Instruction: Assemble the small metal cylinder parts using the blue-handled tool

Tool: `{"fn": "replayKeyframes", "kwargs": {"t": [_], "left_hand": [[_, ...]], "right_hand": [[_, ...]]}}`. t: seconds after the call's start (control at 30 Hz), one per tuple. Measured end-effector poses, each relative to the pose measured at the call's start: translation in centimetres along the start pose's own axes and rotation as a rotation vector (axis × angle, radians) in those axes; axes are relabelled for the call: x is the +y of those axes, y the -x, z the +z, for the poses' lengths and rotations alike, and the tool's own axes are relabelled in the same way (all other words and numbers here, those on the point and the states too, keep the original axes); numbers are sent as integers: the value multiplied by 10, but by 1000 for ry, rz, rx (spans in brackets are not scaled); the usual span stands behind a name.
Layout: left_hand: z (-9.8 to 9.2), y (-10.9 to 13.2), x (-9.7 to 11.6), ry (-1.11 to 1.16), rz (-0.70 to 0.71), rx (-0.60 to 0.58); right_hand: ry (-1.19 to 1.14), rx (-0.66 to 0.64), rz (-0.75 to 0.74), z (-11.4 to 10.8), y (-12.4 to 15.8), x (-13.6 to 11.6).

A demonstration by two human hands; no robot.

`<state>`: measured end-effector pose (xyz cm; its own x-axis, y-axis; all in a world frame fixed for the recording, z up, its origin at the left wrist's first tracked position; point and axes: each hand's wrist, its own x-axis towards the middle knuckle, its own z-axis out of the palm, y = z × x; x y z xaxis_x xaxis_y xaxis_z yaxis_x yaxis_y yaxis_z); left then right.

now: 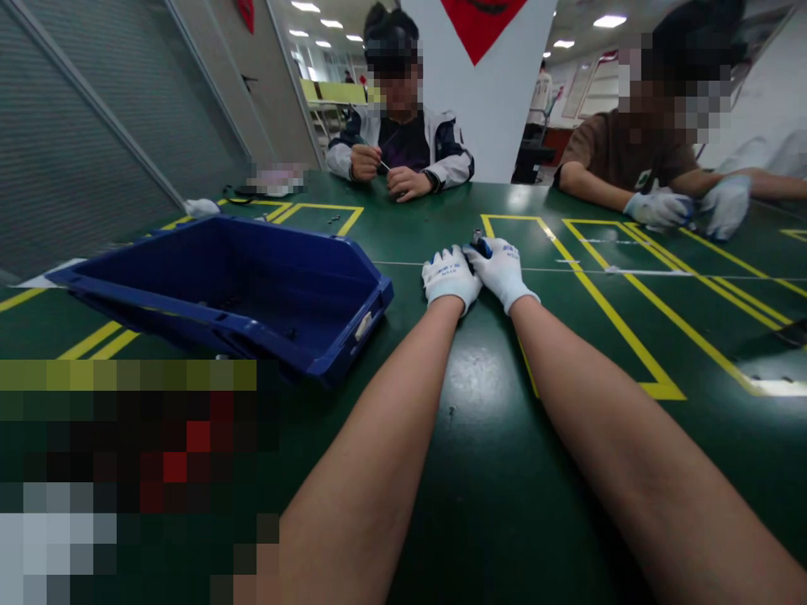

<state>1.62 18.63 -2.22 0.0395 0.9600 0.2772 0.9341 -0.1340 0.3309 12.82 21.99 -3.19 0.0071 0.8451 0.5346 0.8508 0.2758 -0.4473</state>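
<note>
Both my hands wear white knit gloves with blue print and meet over the green table. My left hand point(450, 279) lies palm down, fingers spread a little, its inner edge touching the right glove. My right hand point(501, 270) is closed, thumb and fingers drawn together on a small metal part point(477, 236) that pokes up past the fingertips. Most of that part is hidden by the glove, so its kind does not show. A tiny dark piece, perhaps a screw point(451, 411), lies on the table between my forearms.
To the left stands a blue plastic bin point(359, 323) with a few small dark pieces inside. Yellow tape lines point(605, 315) mark the green table point(485, 470). Across from me a person point(403, 151) holds a thin tool; another person point(636, 160) in gloves works at right.
</note>
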Motion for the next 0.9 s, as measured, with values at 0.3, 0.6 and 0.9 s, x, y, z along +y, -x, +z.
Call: {"fn": "replayKeyframes", "kwargs": {"t": [0.3, 0.6, 0.9], "left_hand": [[10, -28, -3, 236, 144, 5], [1, -22, 8, 433, 130, 150], [5, -31, 12, 542, 135, 426]], "right_hand": [[-77, 224, -16, -9, 7, -10], [-206, 424, 5, -12, 2, -16], [-108, 353, 20, -12, 3, -17]]}}
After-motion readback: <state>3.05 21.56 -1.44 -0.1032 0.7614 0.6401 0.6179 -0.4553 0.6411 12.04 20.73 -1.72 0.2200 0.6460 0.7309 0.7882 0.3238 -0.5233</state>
